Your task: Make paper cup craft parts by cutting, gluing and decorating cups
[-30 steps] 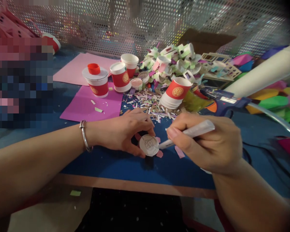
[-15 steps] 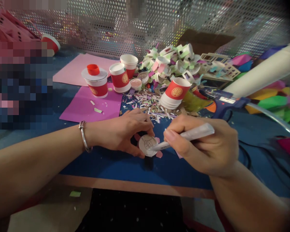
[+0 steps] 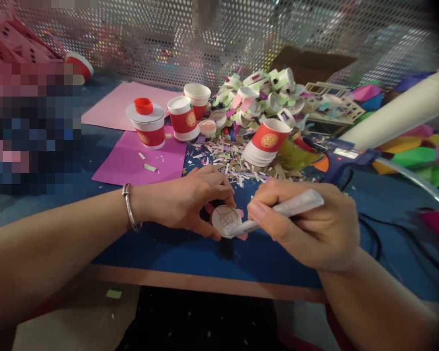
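My left hand (image 3: pixel 199 200) steadies a small round paper cup bottom (image 3: pixel 221 220) between thumb and fingers. Thin lines are drawn on its white face, and pink paper tabs (image 3: pixel 240 213) stick out around the rim. In my right hand (image 3: pixel 307 224) is a whitish pen (image 3: pixel 296 203), gripped as for writing. Its tip rests on or just above the lower right part of the white face; contact is hard to tell. Beyond my hands stands an upside-down red and white paper cup (image 3: pixel 267 141), amid paper scraps (image 3: pixel 219 156).
Left of centre, more paper cups (image 3: pixel 183 119) stand by a purple sheet (image 3: pixel 131 165) and a pink sheet (image 3: pixel 111 105). Cut cup pieces (image 3: pixel 267 90) are heaped at the back. A glue gun (image 3: pixel 346 156) with its stick and black cable (image 3: pixel 406 239) lies at right, below a white tube (image 3: pixel 398 109).
The pen tip has shifted slightly down and right, towards the lower edge of the round face. My left hand keeps its hold, and the whole view has drifted a little.
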Demonstrator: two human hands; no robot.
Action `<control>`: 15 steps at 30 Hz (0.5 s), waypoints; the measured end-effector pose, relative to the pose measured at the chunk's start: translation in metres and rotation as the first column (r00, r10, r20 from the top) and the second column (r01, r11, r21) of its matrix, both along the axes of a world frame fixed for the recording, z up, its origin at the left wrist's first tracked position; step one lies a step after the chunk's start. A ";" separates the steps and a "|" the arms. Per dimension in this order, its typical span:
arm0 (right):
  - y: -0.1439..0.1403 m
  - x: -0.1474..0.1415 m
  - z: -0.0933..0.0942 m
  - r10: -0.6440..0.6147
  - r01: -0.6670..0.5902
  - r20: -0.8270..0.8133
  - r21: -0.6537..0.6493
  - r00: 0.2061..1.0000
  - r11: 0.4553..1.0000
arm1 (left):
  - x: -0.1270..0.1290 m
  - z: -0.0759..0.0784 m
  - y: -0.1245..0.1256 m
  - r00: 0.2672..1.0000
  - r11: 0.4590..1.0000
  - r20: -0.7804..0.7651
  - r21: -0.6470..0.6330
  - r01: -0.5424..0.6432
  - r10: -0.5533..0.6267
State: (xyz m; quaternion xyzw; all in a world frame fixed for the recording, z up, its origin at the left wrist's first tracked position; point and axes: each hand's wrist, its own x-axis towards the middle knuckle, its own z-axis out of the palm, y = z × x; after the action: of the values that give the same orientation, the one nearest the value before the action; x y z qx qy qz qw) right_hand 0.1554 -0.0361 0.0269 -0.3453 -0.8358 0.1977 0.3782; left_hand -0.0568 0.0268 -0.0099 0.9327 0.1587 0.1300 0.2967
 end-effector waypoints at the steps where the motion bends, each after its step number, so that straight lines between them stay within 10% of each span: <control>1: 0.000 0.000 -0.001 -0.009 0.009 -0.028 0.000 1.000 1.000 | 0.000 0.000 0.000 1.000 1.000 0.007 -0.001 0.000 0.000; 15: 0.002 -0.003 -0.004 -0.055 0.055 -0.006 0.091 0.998 0.994 | 0.000 0.001 -0.001 1.000 1.000 0.005 0.007 0.001 -0.001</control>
State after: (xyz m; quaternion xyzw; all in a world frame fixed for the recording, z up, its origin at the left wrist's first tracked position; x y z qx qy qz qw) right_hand 0.1524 -0.0341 0.0224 -0.3502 -0.8334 0.1497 0.4004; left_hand -0.0572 0.0262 -0.0085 0.9335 0.1570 0.1326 0.2937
